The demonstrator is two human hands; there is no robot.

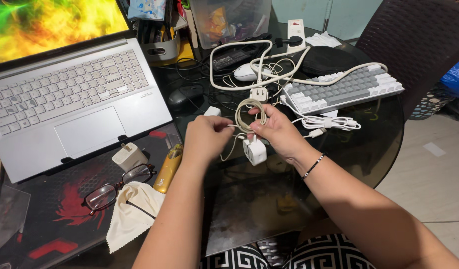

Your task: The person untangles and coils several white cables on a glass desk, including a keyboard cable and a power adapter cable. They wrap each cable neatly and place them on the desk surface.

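Coiled white cable [250, 113] is sitting between my two hands, just above the dark glass table [369, 149], near the table's middle. My right hand [277, 132] is closing around the coil, thumb and fingers pinching its loops, while a white charger block [255, 151] is hanging just below that hand. My left hand [205, 137] is curling shut on the cable's loose end beside the coil.

Open room is lying toward me: the glass in front of my wrists is carrying nothing I can make out except reflections. To the right, the table's round edge is curving past a grey and white keyboard [344, 88], with pale floor [434, 169] beyond it. A bundled white cord [329, 122] is resting just right of my right hand. Behind the coil, thicker white cords are looping around a white mouse [245, 72].

On my left, an open silver laptop [65, 99] is standing on a black and red mat [55, 214]. Near its front edge a white plug adapter [129, 155], a gold oblong object [168, 169], eyeglasses [117, 187] and a cream cloth [132, 211] are lying close together, well clear of my left forearm. A clear plastic box [229, 20] is standing at the back.
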